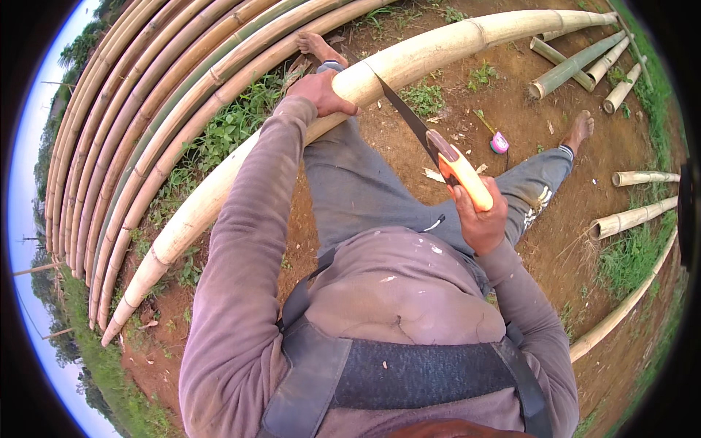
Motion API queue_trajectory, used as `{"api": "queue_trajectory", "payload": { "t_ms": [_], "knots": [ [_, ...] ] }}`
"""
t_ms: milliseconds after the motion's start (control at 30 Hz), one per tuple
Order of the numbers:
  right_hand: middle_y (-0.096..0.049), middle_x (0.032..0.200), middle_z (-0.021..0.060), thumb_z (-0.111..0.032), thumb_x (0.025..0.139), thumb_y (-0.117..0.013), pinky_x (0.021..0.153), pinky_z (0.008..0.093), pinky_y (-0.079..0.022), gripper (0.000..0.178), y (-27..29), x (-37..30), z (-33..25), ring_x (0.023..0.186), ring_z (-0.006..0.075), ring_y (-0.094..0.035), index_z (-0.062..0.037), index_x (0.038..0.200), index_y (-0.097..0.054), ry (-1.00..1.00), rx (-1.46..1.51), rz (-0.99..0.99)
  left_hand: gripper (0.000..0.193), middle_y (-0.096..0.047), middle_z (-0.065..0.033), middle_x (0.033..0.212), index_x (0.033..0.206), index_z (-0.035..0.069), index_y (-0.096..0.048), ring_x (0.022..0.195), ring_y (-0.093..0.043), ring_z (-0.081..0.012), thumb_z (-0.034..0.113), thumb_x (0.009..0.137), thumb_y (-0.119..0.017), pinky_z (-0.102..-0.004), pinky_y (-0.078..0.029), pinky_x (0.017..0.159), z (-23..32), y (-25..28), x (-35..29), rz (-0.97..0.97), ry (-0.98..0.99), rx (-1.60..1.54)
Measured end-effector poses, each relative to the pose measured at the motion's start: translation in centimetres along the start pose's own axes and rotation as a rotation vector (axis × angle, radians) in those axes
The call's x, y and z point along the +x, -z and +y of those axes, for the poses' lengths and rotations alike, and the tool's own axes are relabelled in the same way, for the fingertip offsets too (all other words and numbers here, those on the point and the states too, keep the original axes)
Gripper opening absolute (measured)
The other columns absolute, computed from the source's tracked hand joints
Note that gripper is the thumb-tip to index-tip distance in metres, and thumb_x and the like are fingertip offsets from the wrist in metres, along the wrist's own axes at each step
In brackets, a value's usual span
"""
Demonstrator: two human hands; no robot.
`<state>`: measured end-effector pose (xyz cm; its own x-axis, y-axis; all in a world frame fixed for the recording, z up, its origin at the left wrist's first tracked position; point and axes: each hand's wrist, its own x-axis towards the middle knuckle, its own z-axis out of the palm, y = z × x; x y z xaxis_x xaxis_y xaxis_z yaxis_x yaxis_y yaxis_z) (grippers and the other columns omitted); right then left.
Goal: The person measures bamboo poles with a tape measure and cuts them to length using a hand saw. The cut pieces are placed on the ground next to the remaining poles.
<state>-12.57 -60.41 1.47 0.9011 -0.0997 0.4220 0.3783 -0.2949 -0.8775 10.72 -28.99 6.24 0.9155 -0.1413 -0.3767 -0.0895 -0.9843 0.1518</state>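
A long pale bamboo pole (431,51) runs across in front of me, from the lower left to the upper right. My left hand (321,93) grips it from above, fingers wrapped round its near side. In my right hand (482,217) is a hand saw (467,179) with an orange and dark handle, my fingers closed on the grip. The saw's dark blade (404,109) slants up to the pole, touching it just right of my left hand. A thin dark line marks the pole at the blade. Whether the teeth are sunk into it I cannot tell.
Several long bamboo poles (157,109) lie side by side at the left. Short cut pieces (577,66) lie at the upper right, with more bamboo lengths (634,217) at the right. A pink tape measure (499,142) rests on the soil between my spread legs, near my bare right foot (579,131).
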Motion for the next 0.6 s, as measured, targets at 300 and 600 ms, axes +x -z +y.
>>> {"api": "queue_trajectory", "payload": {
  "t_ms": [300,600],
  "knots": [
    [-0.076,0.093,0.0143,-0.013,0.095,-0.078,0.069,0.0357,-0.056,0.021,-0.6,0.2,1.0,0.082,0.0208,-0.076,-0.0002,0.109,-0.070,-0.091,0.015,-0.026,0.110,-0.070,-0.0186,0.133,0.147,0.009,-0.057,0.122,-0.067,-0.0367,0.068,0.058,-0.084,-0.0414,-0.052,0.106,-1.5,0.8,0.3,0.041,-0.048,-0.011],
    [-0.066,0.073,0.0155,-0.019,0.095,-0.078,0.057,0.0370,-0.050,0.021,-8.1,9.3,3.3,0.060,0.0248,-0.065,-0.0045,0.102,-0.065,0.004,-0.051,0.038,0.110,-0.070,-0.0189,0.133,0.147,0.010,-0.058,0.124,-0.066,-0.0362,0.069,0.058,-0.085,-0.0414,-0.051,0.107,-0.1,0.7,1.0,0.042,-0.071,-0.043]
  ]
}}
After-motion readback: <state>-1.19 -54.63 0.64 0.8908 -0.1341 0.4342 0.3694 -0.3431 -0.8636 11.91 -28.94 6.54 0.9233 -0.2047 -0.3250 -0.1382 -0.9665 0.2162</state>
